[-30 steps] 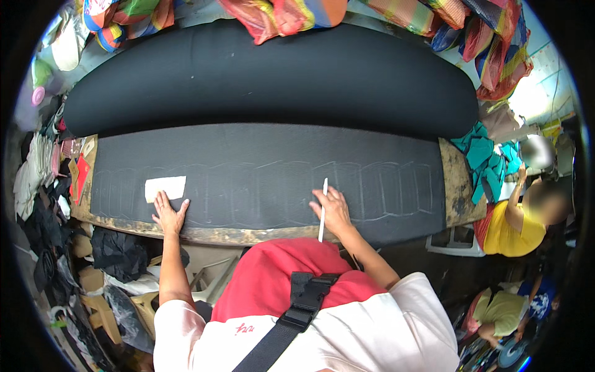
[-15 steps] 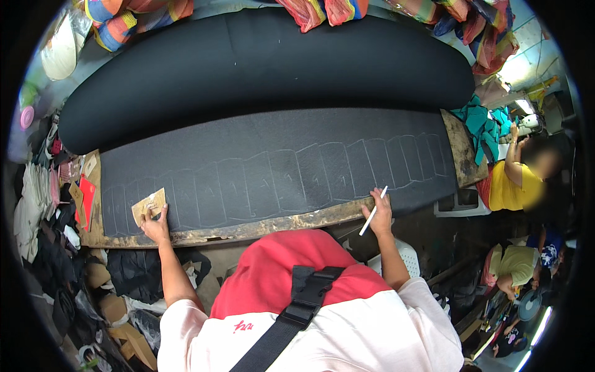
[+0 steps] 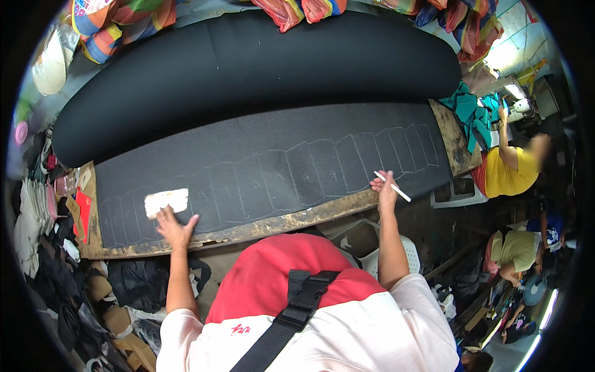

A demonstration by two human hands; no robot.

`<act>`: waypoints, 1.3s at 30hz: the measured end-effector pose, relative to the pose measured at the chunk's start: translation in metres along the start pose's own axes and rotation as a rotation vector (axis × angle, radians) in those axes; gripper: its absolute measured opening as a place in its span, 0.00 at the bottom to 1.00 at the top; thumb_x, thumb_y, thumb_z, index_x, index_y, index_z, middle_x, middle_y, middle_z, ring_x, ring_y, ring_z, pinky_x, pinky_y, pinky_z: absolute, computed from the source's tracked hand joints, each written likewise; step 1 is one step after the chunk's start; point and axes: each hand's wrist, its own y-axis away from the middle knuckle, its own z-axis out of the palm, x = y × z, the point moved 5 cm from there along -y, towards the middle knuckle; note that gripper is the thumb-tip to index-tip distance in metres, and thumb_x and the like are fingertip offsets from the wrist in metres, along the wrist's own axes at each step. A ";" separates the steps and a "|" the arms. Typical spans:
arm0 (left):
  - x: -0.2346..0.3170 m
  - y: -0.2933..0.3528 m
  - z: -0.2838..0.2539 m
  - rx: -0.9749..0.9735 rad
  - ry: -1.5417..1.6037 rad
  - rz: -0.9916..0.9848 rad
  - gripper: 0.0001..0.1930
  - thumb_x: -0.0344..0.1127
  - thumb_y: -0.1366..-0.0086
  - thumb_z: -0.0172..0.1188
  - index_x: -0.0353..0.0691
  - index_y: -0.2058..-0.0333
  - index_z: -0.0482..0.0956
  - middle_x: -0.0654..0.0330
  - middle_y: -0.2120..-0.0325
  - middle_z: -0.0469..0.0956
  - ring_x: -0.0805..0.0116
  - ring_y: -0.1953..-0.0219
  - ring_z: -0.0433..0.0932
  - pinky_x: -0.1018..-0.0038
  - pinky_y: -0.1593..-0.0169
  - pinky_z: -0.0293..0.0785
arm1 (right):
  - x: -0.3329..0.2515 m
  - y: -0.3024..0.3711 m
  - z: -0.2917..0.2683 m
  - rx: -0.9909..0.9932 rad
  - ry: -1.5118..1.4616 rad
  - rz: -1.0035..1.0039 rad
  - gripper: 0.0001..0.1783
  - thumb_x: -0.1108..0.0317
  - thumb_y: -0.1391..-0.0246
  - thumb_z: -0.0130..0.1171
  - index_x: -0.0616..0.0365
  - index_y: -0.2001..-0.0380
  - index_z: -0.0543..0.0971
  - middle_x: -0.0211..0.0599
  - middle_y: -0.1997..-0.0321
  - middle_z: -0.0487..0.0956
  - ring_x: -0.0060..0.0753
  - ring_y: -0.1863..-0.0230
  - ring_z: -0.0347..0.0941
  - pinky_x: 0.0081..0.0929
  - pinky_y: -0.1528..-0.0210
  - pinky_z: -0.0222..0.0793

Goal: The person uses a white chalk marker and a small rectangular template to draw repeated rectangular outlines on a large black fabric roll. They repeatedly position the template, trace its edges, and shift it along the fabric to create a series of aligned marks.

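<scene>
Though faint, handwritten marks (image 3: 331, 176) on fabric (image 3: 273, 168)

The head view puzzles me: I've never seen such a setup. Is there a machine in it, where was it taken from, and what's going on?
There is no robot here, only two bare hands. A wide fisheye camera worn on the head looks down, so straight edges bend toward the rim. On the worn wooden table lies dark cloth marked with pale outlines; a big black roll lies along the far side. The left hand has its fingers at the lower edge of a pale card. The right hand holds a slim white stick. The person in yellow is someone else nearby.
</scene>
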 end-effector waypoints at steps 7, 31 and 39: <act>0.240 0.042 0.014 -0.267 0.216 0.343 0.53 0.70 0.56 0.62 0.40 0.38 0.58 0.47 0.34 0.46 0.49 0.31 0.38 0.36 0.38 0.36 | -0.008 -0.016 0.058 -0.197 0.232 -0.271 0.14 0.70 0.52 0.60 0.65 0.62 0.80 0.37 0.71 0.81 0.21 0.70 0.76 0.19 0.66 0.70; 0.276 0.003 0.028 0.064 0.035 -0.245 0.44 0.71 0.44 0.44 0.53 0.35 0.52 0.54 0.33 0.45 0.52 0.31 0.39 0.26 0.43 0.37 | -0.044 -0.027 0.066 -0.442 0.455 -0.811 0.10 0.74 0.59 0.59 0.65 0.69 0.80 0.50 0.66 0.80 0.50 0.60 0.77 0.36 0.56 0.74; 0.276 0.003 0.026 0.082 0.031 -0.252 0.43 0.71 0.44 0.45 0.53 0.35 0.53 0.55 0.33 0.46 0.53 0.31 0.39 0.27 0.42 0.38 | -0.042 -0.063 0.050 -0.206 0.326 -0.573 0.10 0.73 0.54 0.56 0.66 0.67 0.80 0.53 0.70 0.79 0.50 0.67 0.78 0.38 0.62 0.74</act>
